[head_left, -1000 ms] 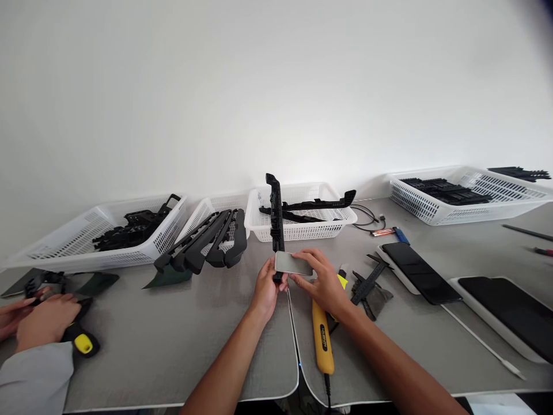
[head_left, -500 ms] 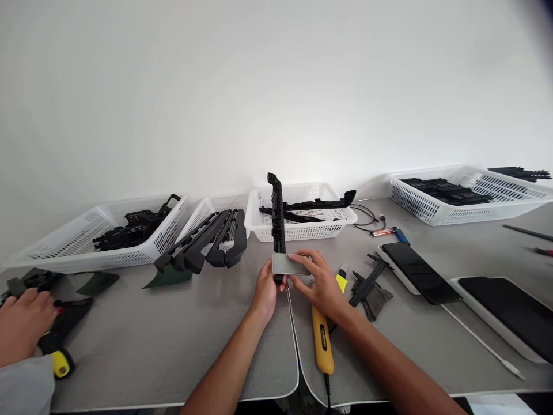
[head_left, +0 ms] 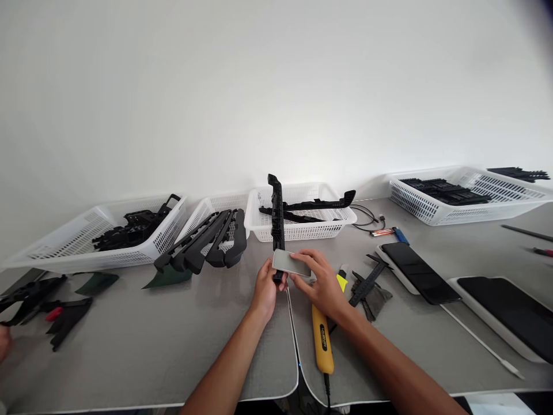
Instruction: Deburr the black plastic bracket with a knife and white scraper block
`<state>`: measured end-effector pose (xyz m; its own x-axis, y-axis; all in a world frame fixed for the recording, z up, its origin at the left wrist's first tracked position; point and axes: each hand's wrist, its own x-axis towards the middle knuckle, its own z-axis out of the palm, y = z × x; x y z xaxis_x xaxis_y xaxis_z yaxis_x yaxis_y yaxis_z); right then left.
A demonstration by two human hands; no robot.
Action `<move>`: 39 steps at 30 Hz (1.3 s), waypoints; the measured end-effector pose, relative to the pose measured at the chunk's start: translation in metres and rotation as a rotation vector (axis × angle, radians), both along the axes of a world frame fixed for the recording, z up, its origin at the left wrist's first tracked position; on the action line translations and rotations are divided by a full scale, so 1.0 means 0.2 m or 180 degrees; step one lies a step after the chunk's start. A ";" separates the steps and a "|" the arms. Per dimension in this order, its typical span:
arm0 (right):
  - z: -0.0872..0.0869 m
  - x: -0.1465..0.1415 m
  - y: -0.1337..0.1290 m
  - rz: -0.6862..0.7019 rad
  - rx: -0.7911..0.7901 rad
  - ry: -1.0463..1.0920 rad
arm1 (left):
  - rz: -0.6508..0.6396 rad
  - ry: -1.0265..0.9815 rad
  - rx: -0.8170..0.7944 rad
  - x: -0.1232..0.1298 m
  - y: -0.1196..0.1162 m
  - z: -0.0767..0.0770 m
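My left hand (head_left: 263, 291) is closed around the lower end of a long black plastic part (head_left: 277, 222). The part stands out away from me, and its hooked far end overlaps the basket behind it. In my right hand (head_left: 323, 283) is a flat light-grey rectangular block (head_left: 288, 263), gripped between thumb and fingers. The block lies across the near end of the black part and hides a stretch of it; whether they touch I cannot tell. A yellow corded tool (head_left: 322, 340) lies beneath my right wrist, with a black caliper (head_left: 367, 285) just to the right.
White baskets (head_left: 302, 231) with black parts line the wall. Dark grey curved parts (head_left: 209, 239) lean on one. Phones (head_left: 419, 271) on white cases and a white cable (head_left: 479, 340) are at right. Another person's hand (head_left: 4, 343) shows at the left edge, near black parts (head_left: 69, 323).
The grey block has tilted, its right end lower than its left. At left, the other person's hand has drawn back to the edge, and the yellow-and-black tool there is gone from view.
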<state>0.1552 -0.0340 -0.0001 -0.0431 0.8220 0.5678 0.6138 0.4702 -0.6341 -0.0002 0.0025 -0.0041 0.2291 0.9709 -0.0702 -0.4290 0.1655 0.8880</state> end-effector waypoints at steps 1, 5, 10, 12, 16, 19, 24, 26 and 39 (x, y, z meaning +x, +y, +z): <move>0.01 -0.01 -0.01 0.0171 -0.0004 0.0007 | 0.0109 -0.0003 -0.0056 0.00 0.00 -0.01; 0.04 -0.04 -0.04 0.0802 0.0056 -0.0082 | 0.0522 -0.0168 -0.0219 -0.01 0.01 -0.03; 0.03 -0.03 -0.03 0.0622 0.0153 -0.0125 | 0.0379 -0.0272 -0.0272 -0.01 0.00 -0.01; 0.02 -0.02 -0.02 0.0553 0.0153 -0.0104 | 0.0322 -0.0302 -0.0335 -0.01 0.00 0.00; 0.03 -0.02 -0.03 0.0577 0.0097 0.0043 | 0.0309 -0.0356 -0.0435 -0.02 0.01 0.00; 0.06 -0.02 -0.04 0.0733 -0.0159 0.0430 | 0.0187 -0.0362 -0.0426 -0.02 0.01 0.00; 0.05 -0.01 -0.03 0.0794 -0.1389 0.1183 | 0.0312 -0.0333 -0.0550 -0.01 0.01 0.03; 0.04 0.00 -0.01 0.0748 -0.1730 0.1352 | 0.0275 -0.0400 -0.0558 0.00 0.01 0.03; 0.06 0.04 0.02 0.0257 -0.1557 0.1436 | -0.0081 -0.0567 -0.0478 -0.02 0.01 0.03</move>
<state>0.1628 -0.0304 0.0111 0.0391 0.9935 0.1074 0.2134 0.0967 -0.9722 -0.0034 0.0042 0.0022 0.2749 0.9464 -0.1697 -0.5708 0.3027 0.7633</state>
